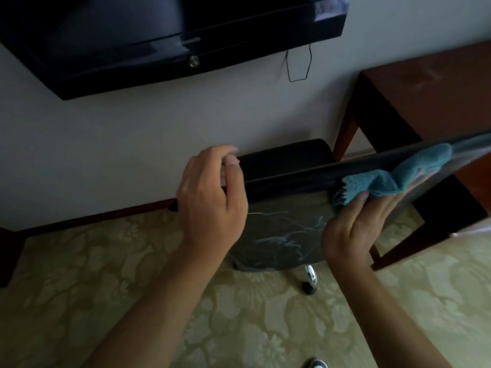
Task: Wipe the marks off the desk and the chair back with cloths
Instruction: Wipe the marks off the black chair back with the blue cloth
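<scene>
Against the chair back, where pale marks remain, the left hand grips the top edge, the right hand presses a blue cloth, and the desk looks smudged.

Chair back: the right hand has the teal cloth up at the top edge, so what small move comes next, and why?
Probably draw the teal cloth down with the right hand onto the pale scribbles on the chair back: they remain unwiped below it, while the left hand grips the top edge.
</scene>
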Action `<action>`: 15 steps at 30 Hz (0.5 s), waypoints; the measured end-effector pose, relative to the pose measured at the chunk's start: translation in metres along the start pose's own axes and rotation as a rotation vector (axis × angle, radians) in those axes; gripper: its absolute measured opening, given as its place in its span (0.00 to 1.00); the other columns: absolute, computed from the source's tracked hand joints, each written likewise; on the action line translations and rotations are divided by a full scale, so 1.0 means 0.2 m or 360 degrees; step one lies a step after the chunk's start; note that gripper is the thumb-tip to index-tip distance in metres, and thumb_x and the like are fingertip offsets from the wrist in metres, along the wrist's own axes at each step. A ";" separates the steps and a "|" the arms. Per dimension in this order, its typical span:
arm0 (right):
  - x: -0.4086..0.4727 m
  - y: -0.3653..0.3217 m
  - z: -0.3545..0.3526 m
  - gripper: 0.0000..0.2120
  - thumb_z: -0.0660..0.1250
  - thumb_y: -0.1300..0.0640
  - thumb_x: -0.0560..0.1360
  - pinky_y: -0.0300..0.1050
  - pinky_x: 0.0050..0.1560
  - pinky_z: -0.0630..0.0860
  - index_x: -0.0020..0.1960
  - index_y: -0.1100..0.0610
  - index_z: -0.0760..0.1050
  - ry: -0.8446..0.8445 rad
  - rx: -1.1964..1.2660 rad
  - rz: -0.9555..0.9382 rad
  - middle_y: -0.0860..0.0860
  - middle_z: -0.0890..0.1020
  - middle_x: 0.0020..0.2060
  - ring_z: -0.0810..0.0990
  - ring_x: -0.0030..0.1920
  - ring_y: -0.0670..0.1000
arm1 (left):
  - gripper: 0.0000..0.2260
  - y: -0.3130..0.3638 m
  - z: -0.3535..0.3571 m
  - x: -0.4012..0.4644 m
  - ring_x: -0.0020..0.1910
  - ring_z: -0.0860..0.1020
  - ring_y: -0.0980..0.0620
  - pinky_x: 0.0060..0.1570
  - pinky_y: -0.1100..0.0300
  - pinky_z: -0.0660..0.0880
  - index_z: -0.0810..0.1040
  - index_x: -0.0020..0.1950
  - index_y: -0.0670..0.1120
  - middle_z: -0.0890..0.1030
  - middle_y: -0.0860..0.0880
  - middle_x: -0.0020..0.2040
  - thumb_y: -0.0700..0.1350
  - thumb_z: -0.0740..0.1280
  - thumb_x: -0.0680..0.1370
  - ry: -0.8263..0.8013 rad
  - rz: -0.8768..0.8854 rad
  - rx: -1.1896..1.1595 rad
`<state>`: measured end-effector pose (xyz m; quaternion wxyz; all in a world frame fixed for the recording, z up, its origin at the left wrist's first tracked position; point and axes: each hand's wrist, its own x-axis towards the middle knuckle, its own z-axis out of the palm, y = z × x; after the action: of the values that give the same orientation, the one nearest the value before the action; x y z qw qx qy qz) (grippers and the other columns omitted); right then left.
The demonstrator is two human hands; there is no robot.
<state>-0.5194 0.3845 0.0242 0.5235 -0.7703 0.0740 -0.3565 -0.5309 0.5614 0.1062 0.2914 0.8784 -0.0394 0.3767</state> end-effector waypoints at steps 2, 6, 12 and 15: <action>-0.03 0.03 0.07 0.28 0.49 0.60 0.82 0.61 0.77 0.50 0.74 0.75 0.45 0.0048 -0.0020 -0.0190 0.78 0.43 0.71 0.43 0.74 0.74 | 0.11 -0.05 0.01 -0.07 0.53 0.78 0.48 0.53 0.51 0.75 0.80 0.57 0.39 0.81 0.45 0.52 0.41 0.60 0.81 0.0191 0.0118 -0.0034; -0.09 0.08 0.20 0.30 0.51 0.59 0.83 0.73 0.72 0.47 0.79 0.53 0.39 0.0224 -0.0120 -0.0789 0.75 0.43 0.72 0.40 0.74 0.73 | 0.15 -0.14 0.10 -0.24 0.70 0.70 0.42 0.69 0.48 0.65 0.76 0.66 0.41 0.74 0.42 0.68 0.43 0.60 0.81 0.0458 0.0163 0.0078; -0.17 0.12 0.36 0.28 0.54 0.55 0.83 0.67 0.75 0.46 0.80 0.51 0.46 0.0366 -0.0283 -0.1253 0.65 0.51 0.75 0.42 0.76 0.62 | 0.23 -0.31 0.18 -0.43 0.79 0.57 0.53 0.75 0.53 0.55 0.60 0.78 0.50 0.61 0.48 0.79 0.50 0.57 0.83 0.0659 -0.0203 -0.0172; -0.21 0.09 0.43 0.26 0.57 0.55 0.82 0.67 0.75 0.46 0.78 0.52 0.56 0.0334 -0.0320 -0.1543 0.57 0.54 0.77 0.43 0.77 0.61 | 0.26 -0.43 0.18 -0.47 0.76 0.59 0.61 0.75 0.55 0.59 0.56 0.79 0.57 0.60 0.57 0.78 0.57 0.56 0.81 0.0682 -0.0547 -0.0651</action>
<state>-0.4923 0.4618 -0.0287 0.2108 -0.7227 -0.2061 -0.6251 -0.5503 0.5989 -0.0196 0.5225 0.6964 0.0967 0.4824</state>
